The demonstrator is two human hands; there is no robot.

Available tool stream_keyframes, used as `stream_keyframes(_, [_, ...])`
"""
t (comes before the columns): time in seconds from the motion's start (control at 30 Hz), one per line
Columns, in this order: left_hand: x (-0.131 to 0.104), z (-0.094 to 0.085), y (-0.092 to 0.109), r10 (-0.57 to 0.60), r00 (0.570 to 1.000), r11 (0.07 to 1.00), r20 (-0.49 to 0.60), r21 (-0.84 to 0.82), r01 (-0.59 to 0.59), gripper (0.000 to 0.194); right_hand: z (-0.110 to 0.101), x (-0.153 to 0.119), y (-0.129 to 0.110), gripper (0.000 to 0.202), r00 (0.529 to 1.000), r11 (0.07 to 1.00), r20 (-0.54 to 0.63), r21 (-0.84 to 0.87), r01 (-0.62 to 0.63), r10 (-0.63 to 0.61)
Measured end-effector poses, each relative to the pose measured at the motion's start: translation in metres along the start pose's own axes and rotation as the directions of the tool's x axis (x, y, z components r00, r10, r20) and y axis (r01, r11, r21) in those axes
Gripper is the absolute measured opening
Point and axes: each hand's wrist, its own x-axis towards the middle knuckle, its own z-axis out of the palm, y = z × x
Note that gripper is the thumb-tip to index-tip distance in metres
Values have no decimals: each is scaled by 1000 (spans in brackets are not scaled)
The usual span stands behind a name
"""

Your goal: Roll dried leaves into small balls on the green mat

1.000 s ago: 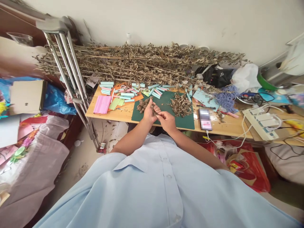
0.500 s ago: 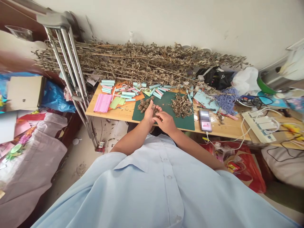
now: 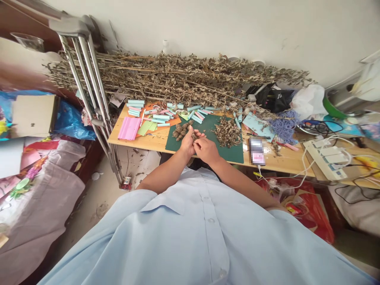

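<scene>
My left hand (image 3: 187,144) is cupped, palm up with the thumb raised, around a small clump of dried leaves (image 3: 194,136). My right hand (image 3: 207,150) presses against that palm, its fingers curled in on the same clump, which they mostly hide. Both hands are over the front edge of a green cutting mat (image 3: 204,126). Several brown balls of dried leaves (image 3: 180,131) lie on the mat just left of my left hand. To the right of my hands is a loose heap of dried leaves (image 3: 228,132).
Long dried plant stalks (image 3: 178,75) lie along the wall. Rolled blue paper tubes (image 3: 162,117) and a pink paper stack (image 3: 129,128) are at left. Crutches (image 3: 89,75) lean at the table's left end. A phone (image 3: 257,151), purple yarn (image 3: 285,126) and a power strip (image 3: 325,158) occupy the right.
My right hand has shifted slightly and its fingers have closed in further against my left palm, covering more of the clump. The view has moved very slightly.
</scene>
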Motion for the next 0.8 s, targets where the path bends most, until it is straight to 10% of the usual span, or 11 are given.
stream_keyframes(0.8, [0, -9, -18, 197, 980, 979, -29, 53, -195, 37, -12, 18, -15, 28, 937, 958, 238, -187, -216, 257])
